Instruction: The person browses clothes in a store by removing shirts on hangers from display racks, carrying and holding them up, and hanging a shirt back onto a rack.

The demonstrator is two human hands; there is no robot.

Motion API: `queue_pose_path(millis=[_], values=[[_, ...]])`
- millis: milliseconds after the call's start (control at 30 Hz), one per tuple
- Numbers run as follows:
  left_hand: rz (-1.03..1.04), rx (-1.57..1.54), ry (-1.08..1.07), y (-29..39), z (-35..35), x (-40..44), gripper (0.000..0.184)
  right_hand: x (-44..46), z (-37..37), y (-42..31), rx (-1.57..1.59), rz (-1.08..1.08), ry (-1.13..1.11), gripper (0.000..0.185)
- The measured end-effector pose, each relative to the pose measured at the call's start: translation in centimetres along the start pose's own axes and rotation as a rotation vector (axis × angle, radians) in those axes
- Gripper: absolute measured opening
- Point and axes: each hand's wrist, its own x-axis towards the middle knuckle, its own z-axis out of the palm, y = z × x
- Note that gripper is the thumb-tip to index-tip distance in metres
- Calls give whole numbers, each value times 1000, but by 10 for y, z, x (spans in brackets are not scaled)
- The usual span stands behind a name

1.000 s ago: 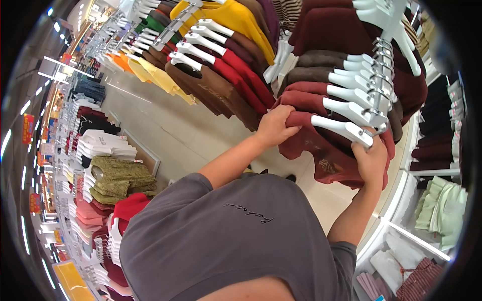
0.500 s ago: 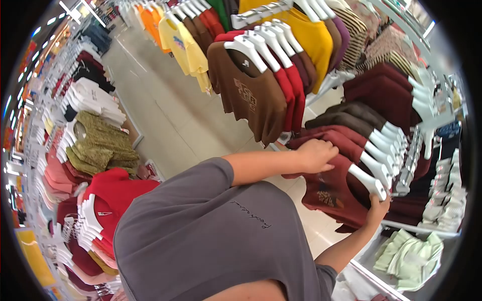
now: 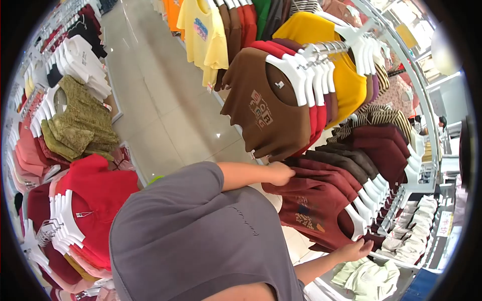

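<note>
A dark red shirt with a printed front hangs at the near end of the lower rack on a white hanger. By the shirt's upper left sleeve is my left hand, its fingers curled together; what they hold, if anything, is hidden. My right hand is just below the hanger's lower end, palm turned up and fingers apart, holding nothing. More dark red shirts and dark brown shirts hang close behind the printed one.
Above this rack, a brown shirt fronts a row with red and yellow tops. Red and olive tops hang at left, beyond the tiled floor. Pale green clothes lie at lower right.
The view has swung toward the right racks. My right hand has let go of the hanger and opened. My left hand has moved to the printed shirt's outer sleeve edge.
</note>
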Motion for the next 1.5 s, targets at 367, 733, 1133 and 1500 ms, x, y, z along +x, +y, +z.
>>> queue_pose_path(millis=[367,733,1133,1500], values=[[-1044,-34,-236,-315,97,-306,27,-84,157,-143,341,-255,-539,27],[-1375,-362,16,-287,153,-432,38,-175,317,-186,190,-501,-1095,49],[-1185,-329,28,-321,143,-409,38,-169,359,-211,185,-193,-1353,36],[-1161,-461,17,-337,30,-303,41,-162,382,-237,433,163,-1569,42]])
